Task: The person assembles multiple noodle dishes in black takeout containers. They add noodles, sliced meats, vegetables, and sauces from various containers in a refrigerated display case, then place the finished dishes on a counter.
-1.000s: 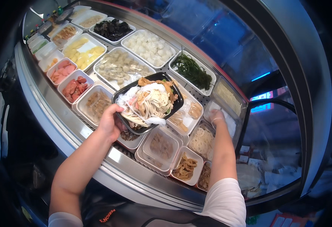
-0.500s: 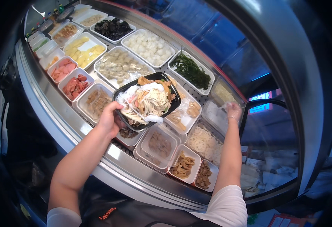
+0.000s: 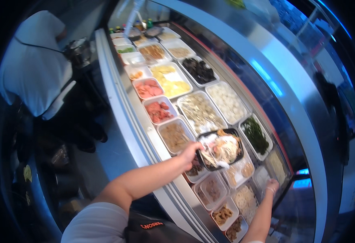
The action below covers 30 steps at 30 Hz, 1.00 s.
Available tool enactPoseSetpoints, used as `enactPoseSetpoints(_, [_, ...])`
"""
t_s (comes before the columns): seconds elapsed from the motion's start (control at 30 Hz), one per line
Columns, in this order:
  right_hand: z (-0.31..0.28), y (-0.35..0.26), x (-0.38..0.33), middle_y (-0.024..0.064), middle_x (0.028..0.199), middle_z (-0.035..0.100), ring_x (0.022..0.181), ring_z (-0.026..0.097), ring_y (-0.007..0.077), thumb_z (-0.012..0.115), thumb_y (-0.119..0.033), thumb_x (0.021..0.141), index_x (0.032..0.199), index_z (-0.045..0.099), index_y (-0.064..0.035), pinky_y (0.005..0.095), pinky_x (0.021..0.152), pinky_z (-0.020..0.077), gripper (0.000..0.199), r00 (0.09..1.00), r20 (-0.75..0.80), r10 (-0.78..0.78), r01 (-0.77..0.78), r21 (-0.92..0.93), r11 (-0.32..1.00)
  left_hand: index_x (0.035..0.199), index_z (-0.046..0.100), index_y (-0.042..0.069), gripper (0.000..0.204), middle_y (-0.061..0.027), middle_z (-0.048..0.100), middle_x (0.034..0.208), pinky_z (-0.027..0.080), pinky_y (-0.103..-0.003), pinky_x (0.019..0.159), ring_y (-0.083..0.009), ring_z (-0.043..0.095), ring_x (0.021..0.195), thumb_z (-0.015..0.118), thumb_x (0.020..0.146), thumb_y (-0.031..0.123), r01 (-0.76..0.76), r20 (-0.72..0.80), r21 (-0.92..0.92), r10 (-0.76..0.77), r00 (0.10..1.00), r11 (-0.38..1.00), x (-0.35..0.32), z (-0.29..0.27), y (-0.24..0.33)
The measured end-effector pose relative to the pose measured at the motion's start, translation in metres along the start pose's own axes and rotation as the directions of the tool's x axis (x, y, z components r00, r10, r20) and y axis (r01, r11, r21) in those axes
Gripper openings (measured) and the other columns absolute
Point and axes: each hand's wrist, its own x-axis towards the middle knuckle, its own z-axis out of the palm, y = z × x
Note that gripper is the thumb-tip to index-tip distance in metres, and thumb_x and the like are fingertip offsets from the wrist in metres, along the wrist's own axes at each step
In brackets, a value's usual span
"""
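My left hand (image 3: pixel 190 154) grips the near-left rim of a black plastic takeaway bowl (image 3: pixel 202 165) and holds it above the trays. The bowl is heaped with mixed food (image 3: pixel 222 150): pale strips like noodles or mushrooms, brown pieces on the far side and crumpled whitish film or similar on top. At the right end of the display, my right hand (image 3: pixel 272 185) wears a thin clear glove. It reaches to a tub with pale contents (image 3: pixel 261 177), fingers curled together; whatever is in them is too blurred to make out.
White trays fill the refrigerated display: dark green seaweed strips (image 3: pixel 255 135), white balls (image 3: pixel 226 102), black fungus (image 3: pixel 198 70), potato slices (image 3: pixel 177 87), pink slices (image 3: pixel 148 88) and lotus root (image 3: pixel 244 200). A curved hood frame (image 3: pixel 266 69) arches on the right. A person in white (image 3: pixel 37 65) stands at left.
The view has swung left, so the display appears farther right and the person in white has come into sight. The bowl stays in my left hand; my right hand remains by the pale tub.
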Motion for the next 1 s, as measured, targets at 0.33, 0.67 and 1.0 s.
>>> enactPoseSetpoints(0.33, [-0.170,-0.388,-0.112,0.0015,0.070,0.056,0.057,0.051,0.0065,0.062,0.000,0.080,0.079,0.060,-0.0016,0.0201,0.051,0.0421,0.003,0.840,0.023,-0.543,0.220,0.899,0.378,0.095,0.040,0.009,0.029,-0.0069,0.052,0.082,0.052,-0.035,0.053,-0.0185,0.057,0.069,0.057,0.074,0.020,-0.114,0.070,-0.139,0.125,0.990,0.984,-0.050,-0.019,0.051])
enactPoseSetpoints(0.67, [-0.149,-0.687,-0.265,0.0128,0.088,0.059,0.079,0.059,0.0301,0.068,-0.006,0.070,0.091,0.061,-0.0076,0.0372,0.069,0.0488,0.022,0.388,-0.058,-0.920,0.738,0.617,0.272,0.107,0.041,0.009,0.037,-0.0090,0.054,0.097,0.052,-0.033,0.065,-0.0195,0.057,0.086,0.058,0.075,0.015,-0.318,-0.076,-0.134,0.311,0.947,0.938,-0.161,-0.141,0.231])
enactPoseSetpoints(1.0, [-0.111,-0.842,-0.357,0.0104,0.086,0.060,0.077,0.060,0.0297,0.060,0.001,0.067,0.098,0.061,-0.0088,0.0366,0.066,0.0498,0.032,0.395,-0.166,-0.903,0.709,0.680,0.185,0.118,0.039,0.008,0.047,-0.0108,0.053,0.108,0.054,-0.035,0.071,-0.0224,0.057,0.094,0.052,0.072,0.009,-0.415,-0.101,-0.146,0.404,0.909,0.898,-0.200,-0.280,0.359])
